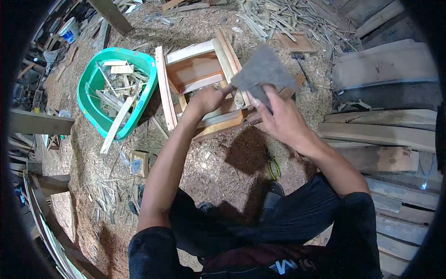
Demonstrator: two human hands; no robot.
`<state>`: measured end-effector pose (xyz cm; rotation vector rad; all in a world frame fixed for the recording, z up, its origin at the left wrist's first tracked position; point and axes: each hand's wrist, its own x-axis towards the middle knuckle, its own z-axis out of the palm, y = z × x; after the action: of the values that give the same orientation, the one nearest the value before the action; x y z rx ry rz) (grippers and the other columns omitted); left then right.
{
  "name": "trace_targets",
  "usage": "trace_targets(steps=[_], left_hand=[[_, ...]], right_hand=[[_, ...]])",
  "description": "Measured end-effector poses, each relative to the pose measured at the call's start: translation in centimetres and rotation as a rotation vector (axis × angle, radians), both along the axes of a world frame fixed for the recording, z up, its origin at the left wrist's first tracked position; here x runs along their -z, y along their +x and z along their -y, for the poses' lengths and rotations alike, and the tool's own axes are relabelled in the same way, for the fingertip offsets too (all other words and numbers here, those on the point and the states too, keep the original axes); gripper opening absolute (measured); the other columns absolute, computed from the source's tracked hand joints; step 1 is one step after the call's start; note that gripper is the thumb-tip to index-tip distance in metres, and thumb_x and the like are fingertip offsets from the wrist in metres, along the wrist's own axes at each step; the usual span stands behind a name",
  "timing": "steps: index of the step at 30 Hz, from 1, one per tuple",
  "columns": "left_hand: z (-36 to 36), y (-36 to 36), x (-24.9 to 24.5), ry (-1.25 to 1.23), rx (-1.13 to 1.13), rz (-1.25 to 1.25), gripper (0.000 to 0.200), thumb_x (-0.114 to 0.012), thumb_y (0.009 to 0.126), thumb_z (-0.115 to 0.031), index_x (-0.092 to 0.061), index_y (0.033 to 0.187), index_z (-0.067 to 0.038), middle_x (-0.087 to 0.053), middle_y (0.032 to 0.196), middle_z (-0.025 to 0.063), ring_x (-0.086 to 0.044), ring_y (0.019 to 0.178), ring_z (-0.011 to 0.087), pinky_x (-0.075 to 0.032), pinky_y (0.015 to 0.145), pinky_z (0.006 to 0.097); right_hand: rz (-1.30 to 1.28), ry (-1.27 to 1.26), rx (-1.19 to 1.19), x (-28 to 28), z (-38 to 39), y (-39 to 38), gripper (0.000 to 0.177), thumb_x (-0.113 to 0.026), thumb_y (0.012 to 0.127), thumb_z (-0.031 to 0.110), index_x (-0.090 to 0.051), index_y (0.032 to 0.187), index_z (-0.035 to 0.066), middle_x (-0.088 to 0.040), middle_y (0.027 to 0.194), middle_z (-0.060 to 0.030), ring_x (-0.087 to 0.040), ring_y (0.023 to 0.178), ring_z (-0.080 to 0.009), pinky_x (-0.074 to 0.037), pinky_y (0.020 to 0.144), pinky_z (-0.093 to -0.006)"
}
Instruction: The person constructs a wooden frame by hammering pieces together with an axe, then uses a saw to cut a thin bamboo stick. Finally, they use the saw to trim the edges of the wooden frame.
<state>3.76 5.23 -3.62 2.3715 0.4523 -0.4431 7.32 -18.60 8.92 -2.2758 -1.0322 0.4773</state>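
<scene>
My right hand (pixel 281 116) is closed round the dark lower part of a grey tool with a flat, triangular blade (pixel 265 69). The blade is raised over the right side of a wooden frame (pixel 165 88) and covers part of it. My left hand (pixel 209 101) is a fist over the middle of the frame, its fingers wrapped round a short brown handle-like piece (pixel 226 90) that meets the blade's left corner. The frame, built of pale and reddish wood with splayed legs and crossbars, lies on the sawdust floor; my hands hide some of it.
A green plastic tub (pixel 86 100) of wood offcuts is left of the frame. Pliers with green handles (pixel 274 168) lie near my feet. A hammer (pixel 304 72) lies beyond the frame at right. Scrap sticks (pixel 274 21) are heaped behind, and boards (pixel 381 128) are stacked at right.
</scene>
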Motion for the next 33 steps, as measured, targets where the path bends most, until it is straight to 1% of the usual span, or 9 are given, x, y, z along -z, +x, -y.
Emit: trace_targets(steps=[3, 8, 11, 15, 19, 22, 25, 30, 33], left_hand=[[0.4, -0.8, -1.2, -0.022, 0.092, 0.063, 0.088, -0.034, 0.089, -0.074, -0.069, 0.107, 0.004, -0.060, 0.116, 0.0364, -0.057, 0.116, 0.0463, -0.042, 0.103, 0.0484], [-1.3, -0.3, 4.8, 0.118, 0.157, 0.207, 0.040, -0.051, 0.092, -0.018, -0.054, 0.132, -0.014, -0.067, 0.100, 0.0272, -0.065, 0.093, 0.0449, -0.051, 0.082, 0.0521], [-0.5, -0.1, 1.8, 0.094, 0.104, 0.109, 0.043, -0.046, 0.092, -0.035, -0.059, 0.123, -0.008, -0.065, 0.106, 0.0300, -0.062, 0.102, 0.0455, -0.048, 0.089, 0.0506], [0.5, -0.7, -0.6, -0.059, 0.044, 0.065, 0.088, -0.037, 0.089, -0.072, -0.070, 0.104, 0.007, -0.058, 0.119, 0.0368, -0.055, 0.120, 0.0458, -0.041, 0.104, 0.0472], [-0.2, 0.0, 2.1, -0.002, 0.001, 0.045, 0.075, -0.036, 0.092, -0.068, -0.067, 0.118, -0.005, -0.058, 0.118, 0.0371, -0.055, 0.118, 0.0469, -0.041, 0.104, 0.0490], [-0.5, -0.4, 1.9, 0.193, 0.188, 0.166, 0.033, -0.045, 0.093, -0.015, -0.056, 0.124, -0.011, -0.065, 0.102, 0.0304, -0.064, 0.095, 0.0459, -0.051, 0.083, 0.0529], [1.4, -1.4, -3.0, 0.105, 0.177, 0.185, 0.031, -0.046, 0.093, -0.014, -0.056, 0.122, -0.010, -0.065, 0.103, 0.0305, -0.064, 0.096, 0.0459, -0.051, 0.083, 0.0527], [-1.7, 0.0, 5.2, 0.117, 0.174, 0.179, 0.029, -0.047, 0.093, -0.014, -0.055, 0.120, -0.009, -0.066, 0.103, 0.0289, -0.064, 0.097, 0.0460, -0.050, 0.084, 0.0515], [-0.8, -0.2, 3.2, 0.133, 0.129, 0.165, 0.029, -0.047, 0.093, -0.014, -0.056, 0.120, -0.009, -0.066, 0.100, 0.0284, -0.064, 0.096, 0.0463, -0.051, 0.083, 0.0518]], right_hand=[[0.054, 0.089, 0.017, 0.8, 0.3, 0.1, 0.043, -0.053, 0.097, 0.020, -0.042, 0.132, -0.004, -0.062, 0.102, -0.0326, -0.062, 0.096, -0.0490, -0.050, 0.082, -0.0514], [0.132, 0.012, -0.075, 3.6, 1.1, -0.3, 0.042, -0.052, 0.096, 0.021, -0.045, 0.129, -0.005, -0.064, 0.093, -0.0339, -0.062, 0.087, -0.0524, -0.049, 0.078, -0.0570], [0.190, 0.129, -0.045, 2.3, 0.5, -0.1, 0.041, -0.051, 0.097, 0.022, -0.046, 0.128, -0.004, -0.064, 0.092, -0.0327, -0.061, 0.086, -0.0527, -0.049, 0.078, -0.0569], [0.162, 0.169, -0.022, 1.5, 0.3, -0.2, 0.040, -0.050, 0.098, 0.023, -0.045, 0.129, -0.002, -0.064, 0.092, -0.0320, -0.061, 0.087, -0.0529, -0.049, 0.078, -0.0565], [0.126, -0.033, -0.077, 4.0, 1.1, -0.3, 0.042, -0.049, 0.098, 0.021, -0.041, 0.133, 0.000, -0.064, 0.090, -0.0330, -0.062, 0.085, -0.0517, -0.050, 0.076, -0.0568], [0.051, -0.033, -0.050, 1.4, 0.6, -0.6, 0.039, -0.051, 0.098, 0.020, -0.045, 0.127, -0.005, -0.064, 0.092, -0.0320, -0.063, 0.087, -0.0513, -0.051, 0.076, -0.0536], [0.095, 0.100, -0.010, 0.4, 0.2, -0.6, 0.037, -0.052, 0.098, 0.018, -0.047, 0.124, -0.007, -0.064, 0.094, -0.0319, -0.063, 0.089, -0.0509, -0.051, 0.076, -0.0522], [0.033, -0.177, -0.051, 2.0, 0.7, -1.2, 0.038, -0.051, 0.097, 0.017, -0.046, 0.125, -0.008, -0.062, 0.103, -0.0350, -0.061, 0.099, -0.0500, -0.049, 0.085, -0.0528], [0.096, 0.011, -0.055, 3.1, 0.9, -0.7, 0.034, -0.048, 0.098, 0.023, -0.045, 0.125, 0.002, -0.064, 0.095, -0.0325, -0.061, 0.089, -0.0522, -0.048, 0.078, -0.0585]])
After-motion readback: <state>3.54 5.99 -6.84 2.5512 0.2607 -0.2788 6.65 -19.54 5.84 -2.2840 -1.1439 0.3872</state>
